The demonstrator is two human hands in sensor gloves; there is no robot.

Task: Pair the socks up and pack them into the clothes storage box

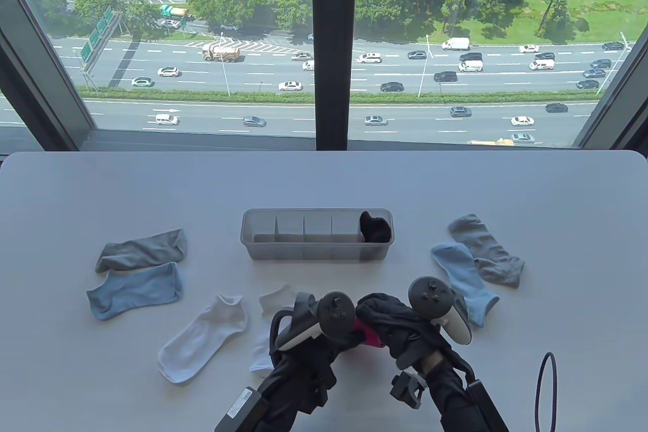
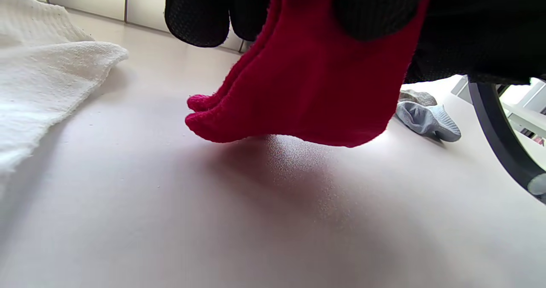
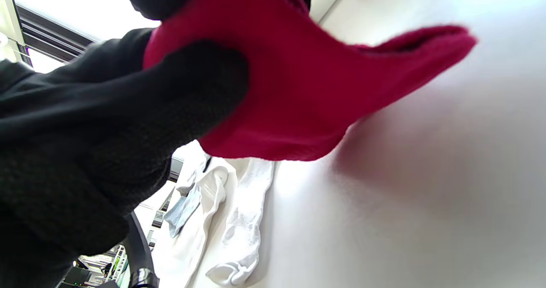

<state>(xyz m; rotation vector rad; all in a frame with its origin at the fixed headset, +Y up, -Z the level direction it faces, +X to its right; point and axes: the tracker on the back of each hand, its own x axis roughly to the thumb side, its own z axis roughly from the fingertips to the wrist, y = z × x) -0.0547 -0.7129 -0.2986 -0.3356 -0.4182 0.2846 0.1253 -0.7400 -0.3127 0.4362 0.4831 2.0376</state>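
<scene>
A pair of red socks (image 1: 368, 337) laid together hangs just above the table, near its front edge. My left hand (image 1: 340, 331) and right hand (image 1: 392, 324) both grip it. In the left wrist view the two red toes (image 2: 204, 113) point left, and gloved fingers (image 2: 196, 15) pinch the red socks from above. In the right wrist view a gloved finger (image 3: 179, 104) presses into the red fabric (image 3: 315, 91). The grey divided storage box (image 1: 263, 242) stands behind the hands. A black sock bundle (image 1: 375, 227) fills its rightmost compartment.
A grey sock (image 1: 142, 249) and a light blue sock (image 1: 134, 291) lie at the left. Two white socks (image 1: 202, 338) (image 1: 271, 303) lie by my left hand. At the right are another grey sock (image 1: 488, 249) and blue sock (image 1: 460, 275). A black cable loop (image 1: 547, 391) sits front right.
</scene>
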